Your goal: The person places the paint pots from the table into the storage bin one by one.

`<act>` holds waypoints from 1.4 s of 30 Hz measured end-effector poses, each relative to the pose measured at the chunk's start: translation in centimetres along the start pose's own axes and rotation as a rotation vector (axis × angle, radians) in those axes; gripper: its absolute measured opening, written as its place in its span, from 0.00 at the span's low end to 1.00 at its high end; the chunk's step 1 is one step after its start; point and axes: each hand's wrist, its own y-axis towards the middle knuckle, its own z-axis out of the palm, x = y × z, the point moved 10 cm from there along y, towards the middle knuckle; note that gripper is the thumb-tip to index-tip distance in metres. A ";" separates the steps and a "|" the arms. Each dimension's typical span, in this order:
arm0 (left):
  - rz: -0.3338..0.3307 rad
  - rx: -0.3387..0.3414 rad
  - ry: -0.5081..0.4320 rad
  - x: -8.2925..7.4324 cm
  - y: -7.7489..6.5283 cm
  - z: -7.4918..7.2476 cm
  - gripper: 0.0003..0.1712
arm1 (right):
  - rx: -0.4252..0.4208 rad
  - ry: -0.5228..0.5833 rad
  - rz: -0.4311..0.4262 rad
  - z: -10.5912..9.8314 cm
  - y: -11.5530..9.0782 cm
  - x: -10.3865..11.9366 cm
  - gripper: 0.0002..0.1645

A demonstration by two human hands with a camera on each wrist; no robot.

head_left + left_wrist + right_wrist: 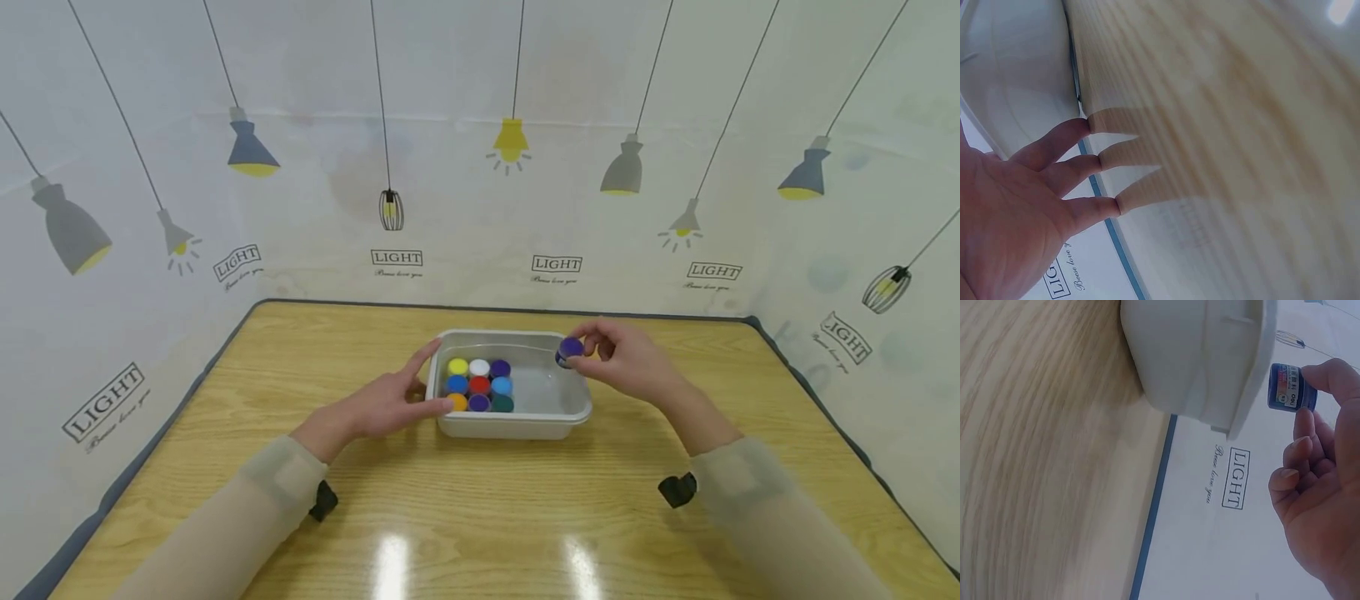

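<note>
A white rectangular tray (517,428) sits on the table with several small paint jars grouped in its left half. Their lids include a yellow one (457,367), a red one (478,386) and a dark green one (502,404). Over the tray's right end, my right hand (630,362) pinches another paint jar (1291,387) with a purple lid between thumb and fingertips. That jar is held above the rim in the right wrist view. My left hand (378,406) rests at the tray's left end, thumb over the front corner, forefinger along the rim, other fingertips (1105,205) down by the table.
The wooden table (480,517) spreads around the tray. Behind it and at both sides stands a pale wall covering (465,275) printed with hanging lamps. A dark border (675,317) runs along the table's back edge.
</note>
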 end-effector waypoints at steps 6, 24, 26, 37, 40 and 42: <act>-0.001 0.000 0.000 -0.1 -0.1 0.0 0.61 | 0.021 -0.004 -0.013 2.1 1.3 0.2 0.21; -0.007 -0.005 -0.005 0.1 0.0 0.1 0.62 | 0.070 -0.044 -0.030 6.4 4.0 1.0 0.21; 0.000 -0.004 0.001 0.0 0.0 0.1 0.62 | 0.088 -0.070 -0.015 6.7 4.1 1.0 0.21; 0.010 -0.009 0.012 -0.3 0.1 -0.2 0.62 | 0.153 -0.263 0.035 7.7 4.5 1.1 0.23; 0.016 -0.007 0.009 -0.3 0.0 -0.1 0.61 | 0.177 -0.313 0.040 8.1 4.5 0.9 0.23; 0.023 -0.005 0.009 -0.3 0.0 0.0 0.61 | 0.189 -0.348 0.040 8.4 4.5 0.7 0.22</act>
